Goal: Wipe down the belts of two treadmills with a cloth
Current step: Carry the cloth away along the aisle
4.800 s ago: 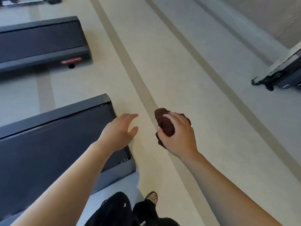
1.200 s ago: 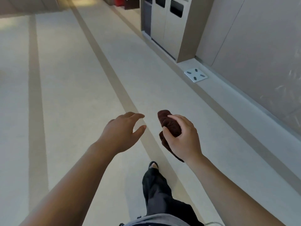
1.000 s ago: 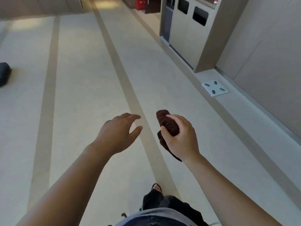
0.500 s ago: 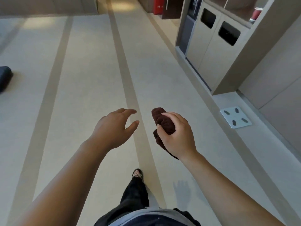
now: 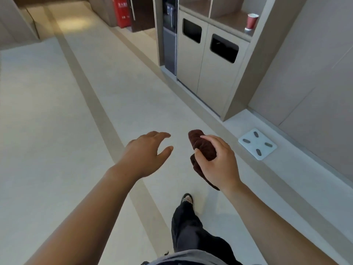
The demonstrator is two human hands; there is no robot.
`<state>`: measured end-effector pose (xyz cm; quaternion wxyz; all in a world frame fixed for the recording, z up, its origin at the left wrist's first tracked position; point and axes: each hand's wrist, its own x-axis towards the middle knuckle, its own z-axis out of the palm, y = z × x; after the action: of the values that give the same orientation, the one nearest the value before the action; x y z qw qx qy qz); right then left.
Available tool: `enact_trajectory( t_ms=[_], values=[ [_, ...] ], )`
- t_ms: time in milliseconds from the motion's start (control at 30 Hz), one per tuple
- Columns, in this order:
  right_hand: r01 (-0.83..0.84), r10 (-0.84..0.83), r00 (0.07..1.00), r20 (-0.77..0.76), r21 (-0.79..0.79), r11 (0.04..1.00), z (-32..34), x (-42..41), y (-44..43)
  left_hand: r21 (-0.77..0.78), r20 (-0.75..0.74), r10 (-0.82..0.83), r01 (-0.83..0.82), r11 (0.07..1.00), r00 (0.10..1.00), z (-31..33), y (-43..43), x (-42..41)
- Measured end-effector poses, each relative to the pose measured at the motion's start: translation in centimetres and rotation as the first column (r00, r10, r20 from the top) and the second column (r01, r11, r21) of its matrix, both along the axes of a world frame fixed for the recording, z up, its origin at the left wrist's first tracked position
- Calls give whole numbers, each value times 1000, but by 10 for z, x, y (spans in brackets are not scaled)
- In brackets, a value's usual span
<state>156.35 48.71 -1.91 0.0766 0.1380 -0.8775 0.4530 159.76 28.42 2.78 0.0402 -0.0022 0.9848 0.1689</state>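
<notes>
My right hand (image 5: 219, 163) is closed around a bunched dark brown cloth (image 5: 200, 146), held out in front of me at about waist height. One end of the cloth sticks up past my fingers and the other hangs below my palm. My left hand (image 5: 145, 153) floats beside it, a short gap to the left, fingers spread and holding nothing. No treadmill is in view; only pale floor lies under my hands.
A cabinet with two bin openings (image 5: 208, 60) stands ahead on the right, with a red paper cup (image 5: 251, 21) on its shelf. A white floor scale (image 5: 257, 144) lies by the right wall. A red extinguisher box (image 5: 122, 11) stands far ahead. My dark-trousered leg (image 5: 189, 224) steps forward.
The view has swung away from the treadmills and moved forward along the aisle; the bin cabinet and scale have come closer. Both hands keep the same pose, cloth still in the right.
</notes>
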Motion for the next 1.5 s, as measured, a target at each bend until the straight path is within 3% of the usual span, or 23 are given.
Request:
enact_trajectory(
  t_ms=[533,833,1133,1333,1500],
  values=[
    [-106,106,994,20,16,994,5,-463,-145,29,-21,123,-122,992,992,-12,-136,-446],
    [88,-87,996,-33,30,996,-2,-700,-202,-21,-37,-108,107,994,994,-8,-192,-725],
    [364,-364,931,-29,-9,931,9,-870,-172,-3,-86,-370,371,929,925,3,-165,-952],
    [332,-332,943,-27,-13,943,0,-1010,-145,13,-99,-310,313,950,946,-11,-144,-1075],
    [255,-251,966,-57,72,964,-8,-1115,-111,5,-60,-235,236,972,970,-13,-111,-1160]
  ],
)
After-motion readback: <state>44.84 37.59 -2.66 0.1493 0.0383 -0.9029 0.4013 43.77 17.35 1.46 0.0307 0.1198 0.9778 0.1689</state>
